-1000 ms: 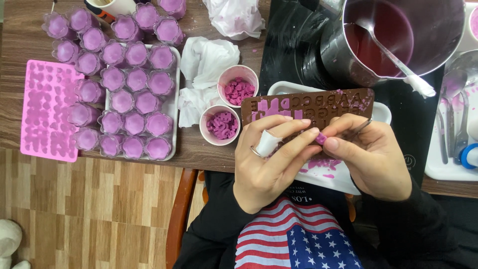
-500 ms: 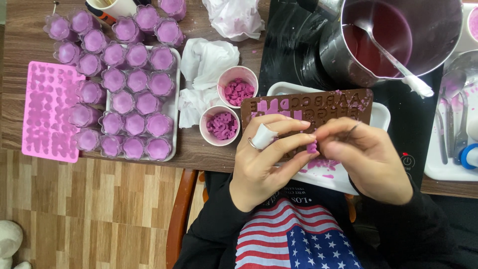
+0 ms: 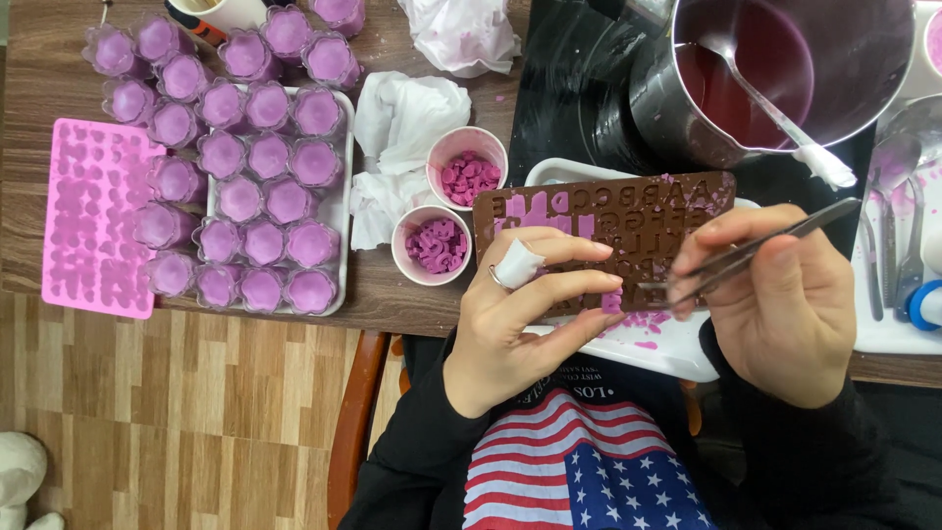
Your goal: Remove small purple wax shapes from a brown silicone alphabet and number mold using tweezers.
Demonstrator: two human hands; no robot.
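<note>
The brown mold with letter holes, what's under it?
Under the brown mold sits a white tray with pink crumbs on it. The mold and the left hand cover most of the tray, so anything else beneath stays hidden.

free: bare wood strip at table edge (image 3: 378, 304) below the paper cups | blocked left: tray of purple flower cups (image 3: 250, 186), pink mould (image 3: 93, 231) | blocked behind: steel pot (image 3: 775, 79), crumpled tissue (image 3: 397, 147) | centre: brown mould (image 3: 608, 231) under both hands
</note>
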